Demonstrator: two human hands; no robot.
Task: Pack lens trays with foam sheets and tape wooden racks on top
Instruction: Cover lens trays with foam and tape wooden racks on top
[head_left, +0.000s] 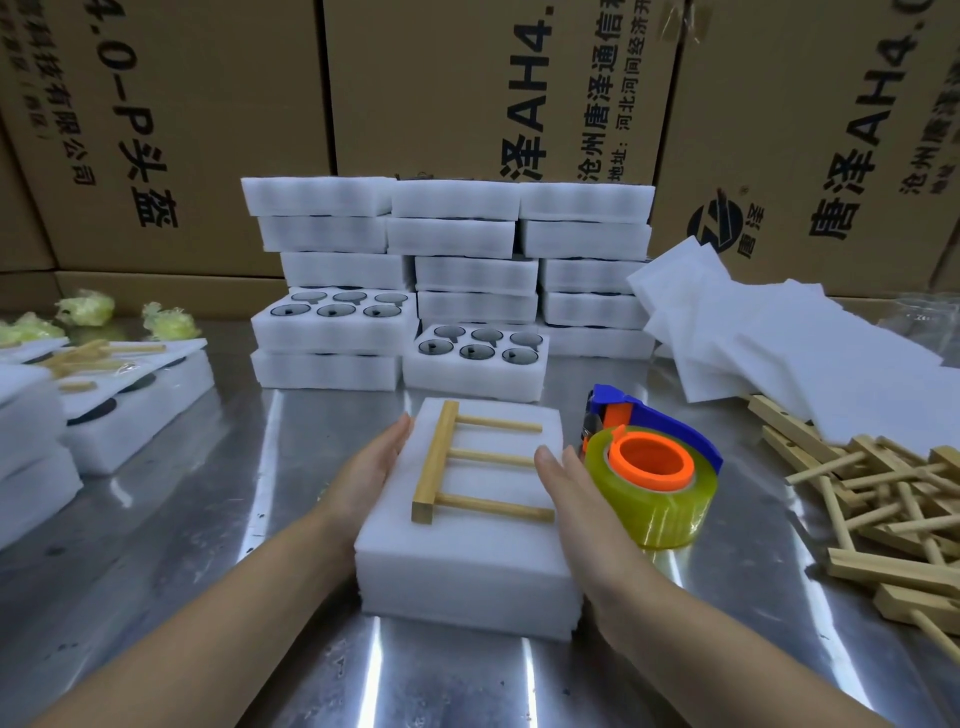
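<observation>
A white foam lens tray covered by a foam sheet (467, 566) lies on the metal table just in front of me. On top of it rests a wooden rack (470, 460), one bar with three dowels pointing right. My left hand (371, 462) presses flat against the tray's left side. Straight-fingered, my right hand (576, 493) lies against the right side. A blue and orange tape dispenser (652, 467) with a roll of clear yellowish tape stands right beside my right hand.
Stacks of foam lens trays (452, 270), two uncovered with lenses showing, stand behind. Loose foam sheets (779, 343) and a heap of wooden racks (883, 509) lie at the right. Packed trays (114, 400) sit at the left. Cardboard boxes (467, 88) wall off the back.
</observation>
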